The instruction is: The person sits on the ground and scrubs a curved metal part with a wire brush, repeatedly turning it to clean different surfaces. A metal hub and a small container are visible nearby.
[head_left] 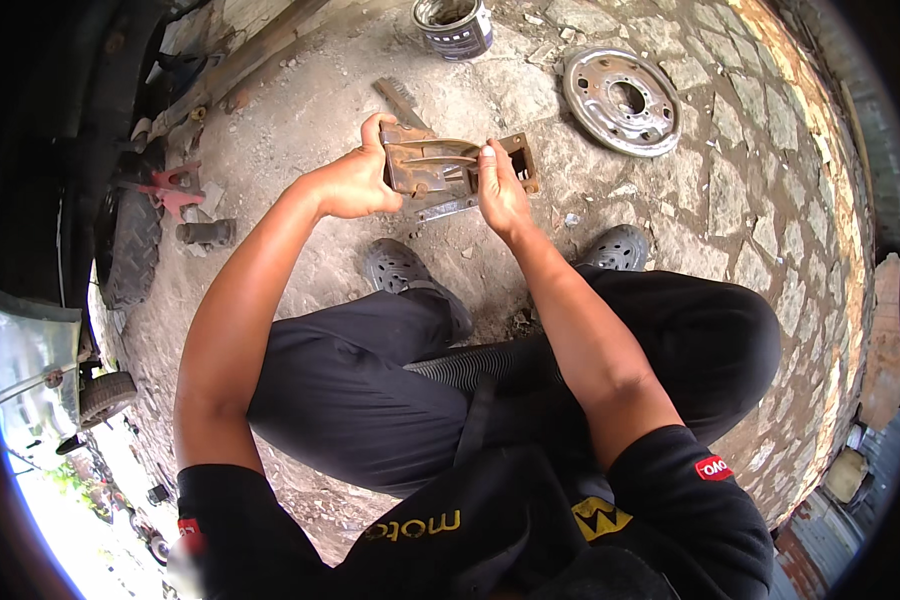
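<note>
A rusty metal bracket (410,165) with curved prongs and a boxy, open right end is held up between both hands. My left hand (352,185) is closed around its left end, fingers partly hidden behind it. On the right, my right hand (502,200) grips it with the thumb pressed near the prong tips. Just below it, a flat grey metal bar (446,209) shows, partly covered by the bracket; whether they touch I cannot tell. Behind the bracket, a brush-like tool (398,101) with a dark, narrow head lies on the ground.
A round metal wheel disc (592,98) lies at the far right. At the far edge stands an open tin can (457,42). Toward the left are a red stand (174,190), a dark cylindrical part (206,233) and a tyre (133,250). My shoes (618,248) rest on rough stone ground.
</note>
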The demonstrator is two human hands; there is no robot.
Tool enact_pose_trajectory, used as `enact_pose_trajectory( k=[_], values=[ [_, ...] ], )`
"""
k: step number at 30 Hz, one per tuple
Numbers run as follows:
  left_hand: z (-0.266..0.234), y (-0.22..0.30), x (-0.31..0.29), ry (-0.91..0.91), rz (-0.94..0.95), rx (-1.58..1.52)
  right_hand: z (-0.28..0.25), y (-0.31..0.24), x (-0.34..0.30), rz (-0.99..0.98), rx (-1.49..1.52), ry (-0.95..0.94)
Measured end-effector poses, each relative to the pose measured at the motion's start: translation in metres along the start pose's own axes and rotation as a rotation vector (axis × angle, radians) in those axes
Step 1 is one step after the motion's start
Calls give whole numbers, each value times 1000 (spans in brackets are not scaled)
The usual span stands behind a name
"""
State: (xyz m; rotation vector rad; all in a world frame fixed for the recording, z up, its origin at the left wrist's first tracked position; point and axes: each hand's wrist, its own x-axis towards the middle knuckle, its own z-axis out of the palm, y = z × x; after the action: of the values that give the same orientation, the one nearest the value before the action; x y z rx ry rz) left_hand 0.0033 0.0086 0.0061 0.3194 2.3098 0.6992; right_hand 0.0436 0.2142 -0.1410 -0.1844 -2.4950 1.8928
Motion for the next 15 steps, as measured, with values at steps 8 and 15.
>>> enact_pose_trajectory(
  k=[8, 15],
  values=[
    [-3, -7, 1, 33, 54, 6, 2, -3, 0, -63, 113, -70],
    [-5, 3, -7, 34, -30, -15, 3, -18, -3, -76, 220, -95]
  ],
)
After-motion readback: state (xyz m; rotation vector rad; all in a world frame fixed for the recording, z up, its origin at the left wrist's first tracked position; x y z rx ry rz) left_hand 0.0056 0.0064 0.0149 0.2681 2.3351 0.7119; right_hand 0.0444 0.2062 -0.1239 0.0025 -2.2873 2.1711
